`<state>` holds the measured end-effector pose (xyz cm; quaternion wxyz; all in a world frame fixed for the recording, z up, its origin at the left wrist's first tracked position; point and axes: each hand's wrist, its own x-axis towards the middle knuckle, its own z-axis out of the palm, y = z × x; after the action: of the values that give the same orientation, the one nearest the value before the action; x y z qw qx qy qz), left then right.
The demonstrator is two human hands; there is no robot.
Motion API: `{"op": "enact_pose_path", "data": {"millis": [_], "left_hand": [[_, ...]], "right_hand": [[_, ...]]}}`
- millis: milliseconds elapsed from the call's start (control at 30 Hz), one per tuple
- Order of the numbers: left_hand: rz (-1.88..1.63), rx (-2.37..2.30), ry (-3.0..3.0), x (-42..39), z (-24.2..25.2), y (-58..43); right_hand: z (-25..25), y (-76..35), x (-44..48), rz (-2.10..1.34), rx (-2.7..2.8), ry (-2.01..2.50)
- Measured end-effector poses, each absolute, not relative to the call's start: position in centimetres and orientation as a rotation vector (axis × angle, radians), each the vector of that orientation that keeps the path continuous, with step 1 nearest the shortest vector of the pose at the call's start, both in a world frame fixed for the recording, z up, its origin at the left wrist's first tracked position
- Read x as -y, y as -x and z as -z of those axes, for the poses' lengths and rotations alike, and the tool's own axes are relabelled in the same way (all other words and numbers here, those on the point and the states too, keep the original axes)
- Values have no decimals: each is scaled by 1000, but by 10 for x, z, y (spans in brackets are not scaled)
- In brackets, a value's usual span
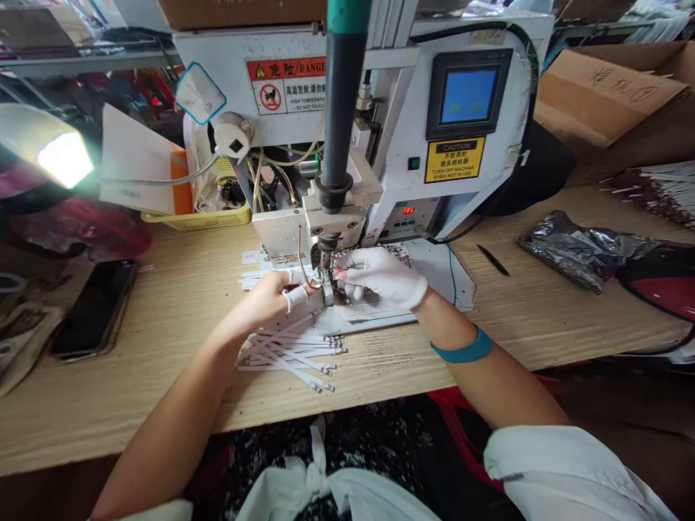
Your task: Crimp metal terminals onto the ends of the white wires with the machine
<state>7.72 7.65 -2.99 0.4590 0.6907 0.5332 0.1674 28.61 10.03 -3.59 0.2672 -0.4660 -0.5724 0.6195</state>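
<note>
My left hand (pixel 279 297), with white covers on some fingers, reaches in at the left of the soldering head (pixel 327 250). Its fingers are pinched close to the small metal block (pixel 328 291) under the tip; what they grip is hidden. On the other side, my right hand (pixel 374 278) wears a white glove. Thumb and forefinger are drawn together beside the tip, around something too small to name. A bent copper-coloured tube (pixel 301 253) curves down to the work point. Several thin white strips with small end pieces (pixel 296 354) lie loosely piled below my left hand.
The white machine (pixel 396 174) stands behind, with a lit screen (pixel 468 95) and a heat warning label (pixel 287 87). A phone (pixel 95 310) and bright lamp (pixel 65 159) are at left. A black pointed tool (pixel 493 260), plastic bag (pixel 586 242) and cardboard box (pixel 608 90) are at right.
</note>
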Motion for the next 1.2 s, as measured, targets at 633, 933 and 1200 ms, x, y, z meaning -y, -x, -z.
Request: {"op": "enact_pose_path", "data": {"millis": [633, 933, 1200], "left_hand": [[-473, -1290, -1622, -84, 38, -82], [-516, -1227, -1510, -89, 36, -83], [-535, -1198, -1455, -92, 38, -83]], "right_hand": [[48, -269, -99, -1737, 1426, 1202], [51, -270, -98, -1737, 1389, 1181], [53, -271, -99, -1748, 1385, 1145]]}}
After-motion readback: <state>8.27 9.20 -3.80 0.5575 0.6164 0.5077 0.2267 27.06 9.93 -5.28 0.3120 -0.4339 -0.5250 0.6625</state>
